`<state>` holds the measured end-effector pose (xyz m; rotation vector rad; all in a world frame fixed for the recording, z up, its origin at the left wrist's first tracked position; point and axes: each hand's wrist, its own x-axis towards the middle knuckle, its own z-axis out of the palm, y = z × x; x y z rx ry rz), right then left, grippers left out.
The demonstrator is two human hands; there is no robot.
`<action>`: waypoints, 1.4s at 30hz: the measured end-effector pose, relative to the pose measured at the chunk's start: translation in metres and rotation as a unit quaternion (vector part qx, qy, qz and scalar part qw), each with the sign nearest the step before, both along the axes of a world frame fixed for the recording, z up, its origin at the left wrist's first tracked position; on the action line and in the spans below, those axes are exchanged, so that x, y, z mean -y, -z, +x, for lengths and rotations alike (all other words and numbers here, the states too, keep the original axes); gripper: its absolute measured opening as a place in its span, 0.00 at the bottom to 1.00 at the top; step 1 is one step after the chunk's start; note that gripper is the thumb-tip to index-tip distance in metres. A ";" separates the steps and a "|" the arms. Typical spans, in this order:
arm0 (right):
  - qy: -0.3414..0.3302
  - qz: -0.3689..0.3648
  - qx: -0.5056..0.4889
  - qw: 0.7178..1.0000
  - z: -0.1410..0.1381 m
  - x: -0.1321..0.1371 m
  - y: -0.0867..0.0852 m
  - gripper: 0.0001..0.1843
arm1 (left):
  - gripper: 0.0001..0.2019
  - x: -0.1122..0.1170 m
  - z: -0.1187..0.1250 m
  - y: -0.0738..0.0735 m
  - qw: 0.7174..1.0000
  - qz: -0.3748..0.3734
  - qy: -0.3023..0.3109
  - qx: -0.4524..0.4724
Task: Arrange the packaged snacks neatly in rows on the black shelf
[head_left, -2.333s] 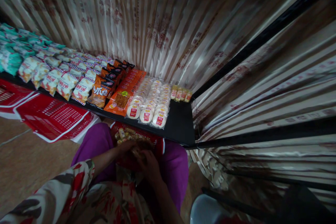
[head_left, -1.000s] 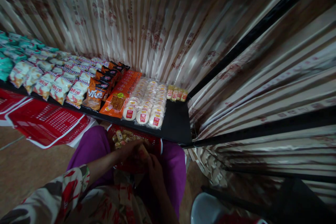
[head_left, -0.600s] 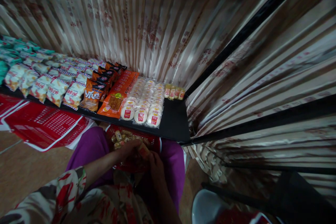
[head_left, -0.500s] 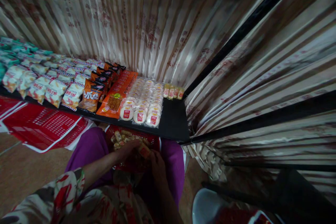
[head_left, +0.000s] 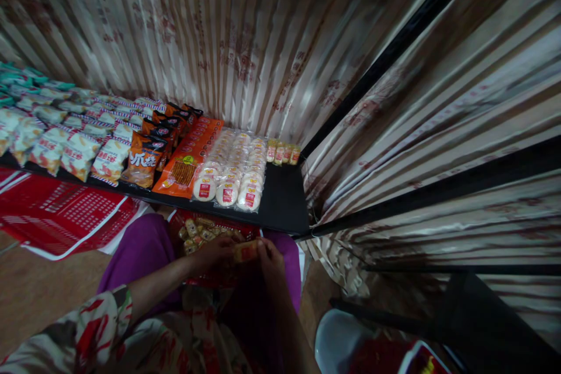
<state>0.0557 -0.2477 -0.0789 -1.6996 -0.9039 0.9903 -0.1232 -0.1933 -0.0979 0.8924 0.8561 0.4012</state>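
Above my lap, a small yellow wrapped snack packet with a reddish label [head_left: 246,252] lies between my two hands. My left hand [head_left: 217,252] is closed about its left end, fingers partly in shadow. My right hand [head_left: 270,257] pinches the right end between thumb and fingers. Just beyond them is a red basket [head_left: 174,219] between my knees, with several similar small packets [head_left: 199,230] inside. On the black shelf [head_left: 284,201] in front, a short row of matching packets [head_left: 284,152] stands at the back right.
Left along the shelf are round white packaged crackers [head_left: 227,193], a large orange bag [head_left: 179,172], orange-black bags [head_left: 142,158] and white snack bags [head_left: 109,155]. Red baskets [head_left: 83,216] stand below left. Striped curtain and black poles [head_left: 385,64] border the right; a pale stool [head_left: 337,333] is lower right.
The packet has turned from slanting to nearly level between my hands. My right hand has risen slightly. The whole view has shifted a little, so the shelf appears further left.
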 end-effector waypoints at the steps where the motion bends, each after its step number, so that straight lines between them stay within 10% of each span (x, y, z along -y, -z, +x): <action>1: -0.002 0.003 -0.005 1.000 0.001 -0.001 -0.002 0.19 | 0.23 0.000 0.001 0.000 1.000 0.000 0.000 0.007; 12: -0.027 -0.010 0.002 1.000 0.017 -0.018 0.001 0.28 | 0.26 0.002 0.015 -0.013 0.998 0.017 0.038 0.055; 27: 0.033 0.013 0.033 0.999 0.027 -0.022 0.002 0.33 | 0.25 0.000 0.050 -0.020 0.994 0.049 -0.068 0.063; 42: 0.029 0.013 0.047 0.998 0.030 -0.029 -0.022 0.21 | 0.14 -0.017 0.081 -0.027 0.979 0.187 -0.078 -0.028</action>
